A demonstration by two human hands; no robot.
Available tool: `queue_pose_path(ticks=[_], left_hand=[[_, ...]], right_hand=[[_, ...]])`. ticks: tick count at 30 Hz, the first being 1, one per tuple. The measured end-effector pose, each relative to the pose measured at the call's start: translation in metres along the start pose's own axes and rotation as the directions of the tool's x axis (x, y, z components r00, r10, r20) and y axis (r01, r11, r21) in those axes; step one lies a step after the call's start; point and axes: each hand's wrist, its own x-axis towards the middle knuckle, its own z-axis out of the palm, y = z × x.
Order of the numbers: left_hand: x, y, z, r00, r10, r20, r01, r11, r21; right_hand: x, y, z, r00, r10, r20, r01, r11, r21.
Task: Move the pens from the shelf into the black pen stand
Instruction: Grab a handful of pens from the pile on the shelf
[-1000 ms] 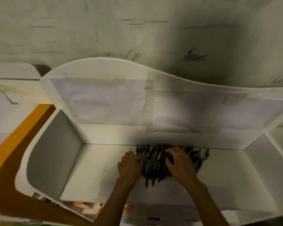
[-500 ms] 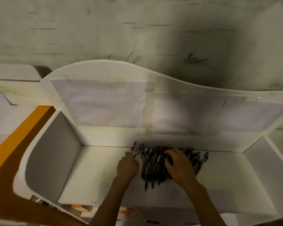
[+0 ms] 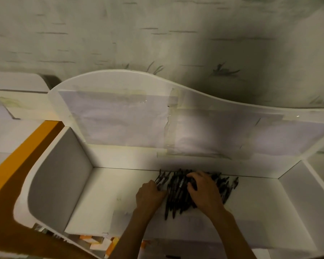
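Observation:
A heap of several dark pens lies on the white shelf against its back wall. My left hand sits at the heap's left edge, its fingers curled around a few pens there. My right hand rests on top of the heap, fingers bent over the pens and covering its middle. The black pen stand is not in view.
White side panels close the shelf compartment on the left and right, and a curved back board with taped paper rises behind. An orange-and-brown surface lies to the left. Orange and white items show below the shelf's front edge.
My left hand has curled in at the heap's left edge, drawing a few pens together. My right hand has stayed on top of the heap, shifting only slightly.

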Motion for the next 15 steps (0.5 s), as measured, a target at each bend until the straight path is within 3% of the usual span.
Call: queue_pose_path(ticks=[7, 12, 15], left_hand=[[-0.002, -0.012, -0.001, 0.992, 0.045, -0.114, -0.048, 0.999, -0.022], [0.003, -0.02, -0.005, 0.995, 0.069, -0.076, -0.078, 0.99, -0.117], [0.007, -0.022, -0.008, 0.996, 0.072, -0.061, -0.086, 0.96, -0.265]], right_hand=[[0.001, -0.001, 0.005, 1.0, -0.017, 0.01, 0.017, 1.0, 0.018], [0.001, -0.005, 0.011, 1.0, -0.016, 0.01, 0.015, 0.999, 0.036], [0.002, -0.007, 0.012, 1.0, -0.024, 0.014, 0.023, 0.999, 0.032]])
